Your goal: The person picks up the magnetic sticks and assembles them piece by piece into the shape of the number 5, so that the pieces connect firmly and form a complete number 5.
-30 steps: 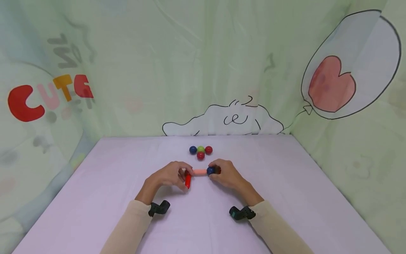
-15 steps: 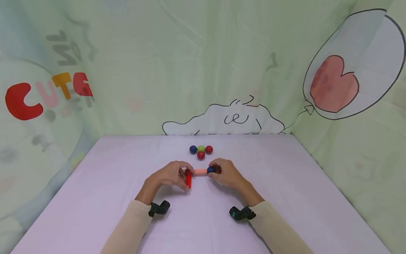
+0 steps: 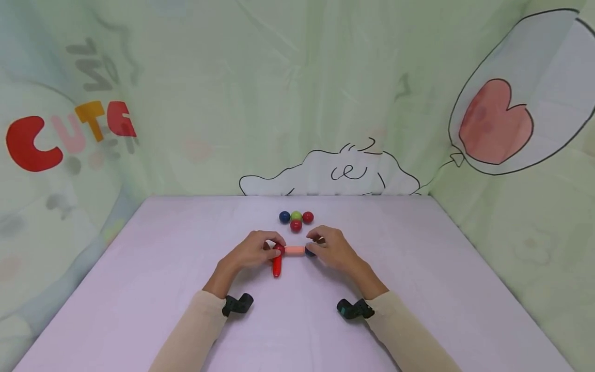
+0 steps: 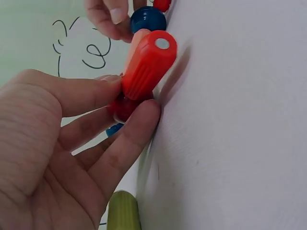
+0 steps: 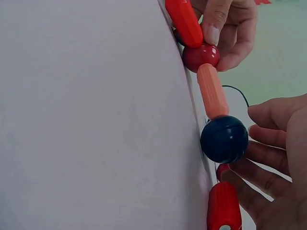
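Between my hands lies a chain of magnetic building pieces. My left hand (image 3: 255,249) pinches a red ball (image 5: 200,57) with thumb and fingers. From this ball a red stick (image 3: 277,266) points toward me, a silver disc on its free end. A salmon stick (image 3: 295,250) runs from the red ball to a dark blue ball (image 5: 224,139). My right hand (image 3: 335,250) is loosely spread beside the blue ball, its thumb apart from it in the right wrist view. Another red stick (image 5: 224,206) shows below the blue ball there, hidden by the hand in the head view.
Farther back on the pale tablecloth (image 3: 372,217) sits a group of loose balls: a blue one (image 3: 284,217), a green one (image 3: 296,216) and two red ones (image 3: 296,226). A yellow-green stick (image 4: 123,211) appears low in the left wrist view. A printed curtain (image 3: 209,103) closes off the back.
My left thumb has moved up from the red stick's near end to the red ball. My right fingers have loosened from the blue ball and shifted slightly. The head view has tilted a little.
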Motion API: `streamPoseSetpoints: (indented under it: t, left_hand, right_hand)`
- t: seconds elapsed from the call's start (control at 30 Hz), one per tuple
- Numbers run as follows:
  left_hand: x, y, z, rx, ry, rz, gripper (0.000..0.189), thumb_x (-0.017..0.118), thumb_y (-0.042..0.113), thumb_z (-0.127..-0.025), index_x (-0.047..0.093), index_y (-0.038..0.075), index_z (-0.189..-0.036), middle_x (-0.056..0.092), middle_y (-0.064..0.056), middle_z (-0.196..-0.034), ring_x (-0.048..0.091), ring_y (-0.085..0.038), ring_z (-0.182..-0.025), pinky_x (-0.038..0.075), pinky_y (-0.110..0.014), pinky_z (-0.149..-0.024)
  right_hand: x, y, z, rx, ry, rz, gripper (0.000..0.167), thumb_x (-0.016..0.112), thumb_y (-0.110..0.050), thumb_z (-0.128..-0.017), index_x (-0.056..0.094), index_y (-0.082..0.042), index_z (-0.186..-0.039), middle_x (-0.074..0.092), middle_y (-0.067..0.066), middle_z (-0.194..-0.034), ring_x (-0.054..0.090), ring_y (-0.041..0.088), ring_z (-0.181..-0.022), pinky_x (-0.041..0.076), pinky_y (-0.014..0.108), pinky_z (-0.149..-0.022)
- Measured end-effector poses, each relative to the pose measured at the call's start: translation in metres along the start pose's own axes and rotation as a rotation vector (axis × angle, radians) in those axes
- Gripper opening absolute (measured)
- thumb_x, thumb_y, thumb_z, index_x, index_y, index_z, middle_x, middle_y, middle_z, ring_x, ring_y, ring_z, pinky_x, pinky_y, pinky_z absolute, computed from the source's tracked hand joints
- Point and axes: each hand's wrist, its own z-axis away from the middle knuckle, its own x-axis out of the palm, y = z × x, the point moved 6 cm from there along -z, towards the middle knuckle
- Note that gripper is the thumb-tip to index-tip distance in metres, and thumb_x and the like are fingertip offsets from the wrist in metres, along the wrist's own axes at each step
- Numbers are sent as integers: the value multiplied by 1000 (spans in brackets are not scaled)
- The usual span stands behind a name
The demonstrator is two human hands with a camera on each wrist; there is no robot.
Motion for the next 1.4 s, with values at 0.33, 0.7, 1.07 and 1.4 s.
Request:
streamPoseSetpoints:
  t: [0.33,0.7,1.07,1.4]
  left_hand:
    - [4,0,-2,-45,18,14,19,66,6,-96,74,15,-111,68,-3,-112,62,-21,-89,55,-32,-77]
    - [-1,5,-7,-83,25,18,19,67,6,-96,75,15,-110,67,-4,-114,61,-21,-87,56,-30,-72]
    - [5,4,-4,-77,10,47,19,67,2,-94,73,12,-109,67,-5,-109,61,-20,-80,56,-29,-64]
    - [6,4,-3,-105,21,63,22,67,4,-95,71,10,-116,65,-7,-112,62,-22,-90,57,-31,-70]
  right_hand:
    - [8,-7,-25,-60,-86,152,29,70,-18,-95,67,-9,-122,66,6,-115,60,21,-106,55,40,-93]
    - [-8,-25,-53,-59,-177,328,44,65,-16,-98,60,-12,-142,61,8,-125,57,22,-112,53,40,-99]
    - [17,-28,-65,-33,-270,367,32,64,-17,-100,68,-12,-131,57,8,-132,57,24,-112,52,41,-101]
    - [24,-27,-69,0,-289,436,34,69,-12,-96,69,-12,-130,58,6,-126,55,22,-106,54,37,-96]
